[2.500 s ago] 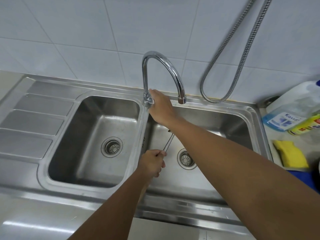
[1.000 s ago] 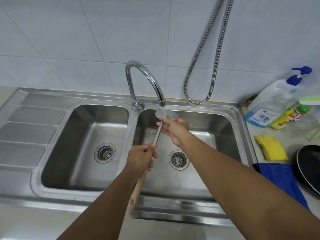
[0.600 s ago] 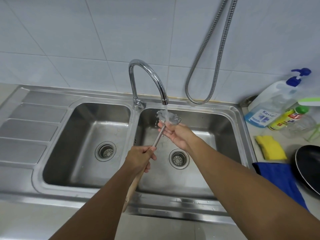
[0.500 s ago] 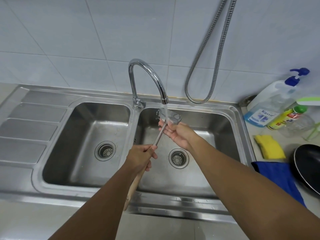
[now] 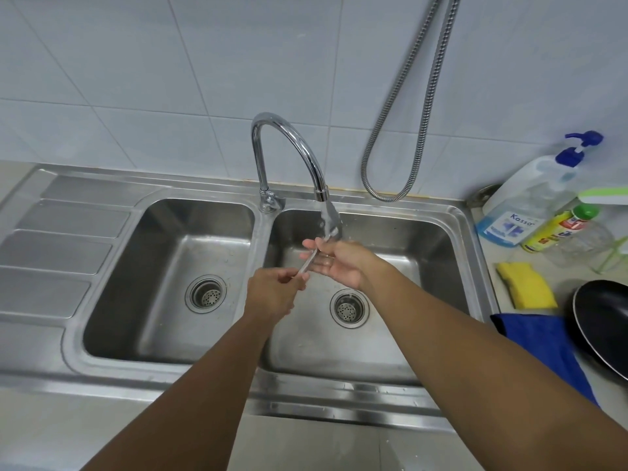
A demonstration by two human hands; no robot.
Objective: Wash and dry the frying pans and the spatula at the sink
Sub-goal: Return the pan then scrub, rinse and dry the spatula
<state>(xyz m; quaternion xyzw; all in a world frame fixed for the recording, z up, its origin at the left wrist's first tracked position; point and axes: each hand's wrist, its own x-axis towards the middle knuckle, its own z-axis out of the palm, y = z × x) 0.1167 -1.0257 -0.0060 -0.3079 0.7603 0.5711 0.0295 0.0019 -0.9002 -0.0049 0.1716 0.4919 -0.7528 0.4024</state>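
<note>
**Spatula Going Under the Tap as Pan Waits Its Turn**

A metal spatula (image 5: 330, 223) is being rinsed at a steel double sink (image 5: 339, 399), its blade tilting up into the stream that is running from the curved tap (image 5: 289, 137) over the right basin (image 5: 424, 246). The person's left hand (image 5: 273, 294) is gripping the shaft lower down, fingers curled round it. The right hand (image 5: 343, 266) is lying palm up under the neck of the tool, just below the blade, with fingers nearly straight and the thumb coming over the top. Whether it is pinching the metal or only rubbing it cannot be told.

To the right, on the counter (image 5: 503, 253), a black frying pan (image 5: 601, 321) is sitting at the frame's edge beside a blue cloth (image 5: 543, 348), with a yellow sponge (image 5: 525, 294) and a pump bottle (image 5: 530, 205) of blue liquid just behind. Neither hand is reaching for the sponge or the soap.

The job appears to be in its early stretch: the spatula is getting water, but no suds are showing and no drying is under way. The pan looks untouched, and any second pan is lying out of view.
</note>
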